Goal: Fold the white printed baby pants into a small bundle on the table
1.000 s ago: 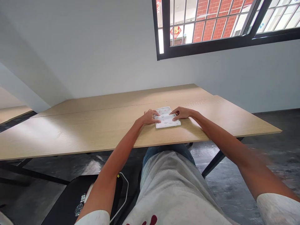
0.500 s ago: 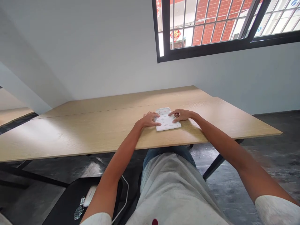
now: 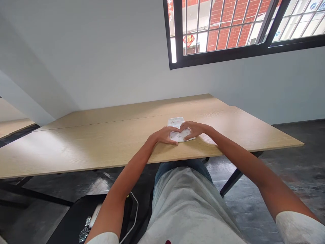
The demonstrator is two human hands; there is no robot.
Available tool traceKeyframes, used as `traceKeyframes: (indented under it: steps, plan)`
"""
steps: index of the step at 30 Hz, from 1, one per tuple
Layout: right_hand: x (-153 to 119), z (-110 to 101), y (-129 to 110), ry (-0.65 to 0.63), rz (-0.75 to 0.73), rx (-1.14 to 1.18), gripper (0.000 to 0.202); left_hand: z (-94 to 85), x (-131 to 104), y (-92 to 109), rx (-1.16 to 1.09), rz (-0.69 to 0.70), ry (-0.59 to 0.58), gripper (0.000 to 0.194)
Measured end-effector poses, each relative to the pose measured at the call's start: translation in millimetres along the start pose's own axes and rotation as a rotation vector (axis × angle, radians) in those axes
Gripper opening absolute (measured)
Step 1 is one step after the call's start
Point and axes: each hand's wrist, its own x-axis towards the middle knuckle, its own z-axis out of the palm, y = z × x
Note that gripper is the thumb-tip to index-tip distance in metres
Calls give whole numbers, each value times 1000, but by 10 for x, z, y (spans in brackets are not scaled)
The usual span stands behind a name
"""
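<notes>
While the left hand spreads thumb from fingers over its left side, the folded white cloth lies on the table, the right hand likewise spread opposite; smoothing seems the step, the next move calling for even pressure.

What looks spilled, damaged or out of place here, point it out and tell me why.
Nothing looks spilled or damaged: the folded cloth lies on the table, with the left hand and right hand over it. A watch on the black seat, at lower left, may be out of place, as both wrists are bare.
</notes>
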Motion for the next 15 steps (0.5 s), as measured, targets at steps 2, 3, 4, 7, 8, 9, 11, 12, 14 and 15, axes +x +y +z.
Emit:
traceKeyframes:
  steps: [2, 3, 4, 7, 8, 9, 11, 12, 14, 15]
  plan:
    - [-8, 8, -34, -16, 52, -24, 65, -13, -17, -5, -10, -18, -21, 86]
    - [-17, 4, -47, -28, 76, -42, 70, -22, -25, -5, -16, -23, -26, 84]
    - [-27, -4, -58, -40, 97, -58, 74, -32, -33, -2, -16, -23, -29, 80]
    - [-50, -37, -82, -60, 116, -90, 73, -54, -42, 37, 28, -16, -15, 64]
    - [-53, -46, -89, -64, 110, -91, 70, -57, -40, 56, 50, -12, -4, 58]
    - [-54, -52, -97, -66, 102, -90, 66, -58, -38, 75, 69, -7, 8, 53]
    - [-54, -60, -120, -56, 89, -91, 58, -56, -32, 105, 75, 9, 37, 40]
    - [-53, -60, -137, -46, 82, -91, 53, -54, -29, 113, 54, 23, 52, 33]
    - [-51, -55, -183, -20, 60, -84, 43, -45, -26, 117, -23, 57, 75, 20]
    - [-48, -50, -210, -8, 48, -76, 38, -40, -23, 115, -61, 74, 79, 17]
